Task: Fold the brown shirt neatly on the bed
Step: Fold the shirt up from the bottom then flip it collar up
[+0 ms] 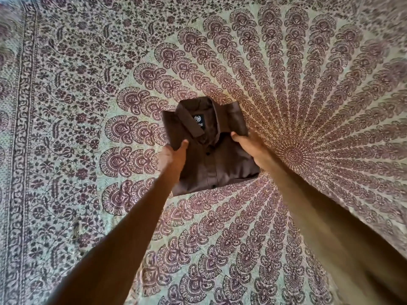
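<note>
The brown shirt lies folded into a compact rectangle in the middle of the bed, collar and black label at the far end, dark buttons running down the front. My left hand grips its left edge, thumb on top near the collar. My right hand holds the right edge, thumb on the cloth just below the collar. The fingers of both hands are hidden under the shirt's sides.
The bed is covered by a patterned bedspread with maroon peacock-feather motifs on pale green, its radial centre to the right of the shirt. A floral border band runs down the left side.
</note>
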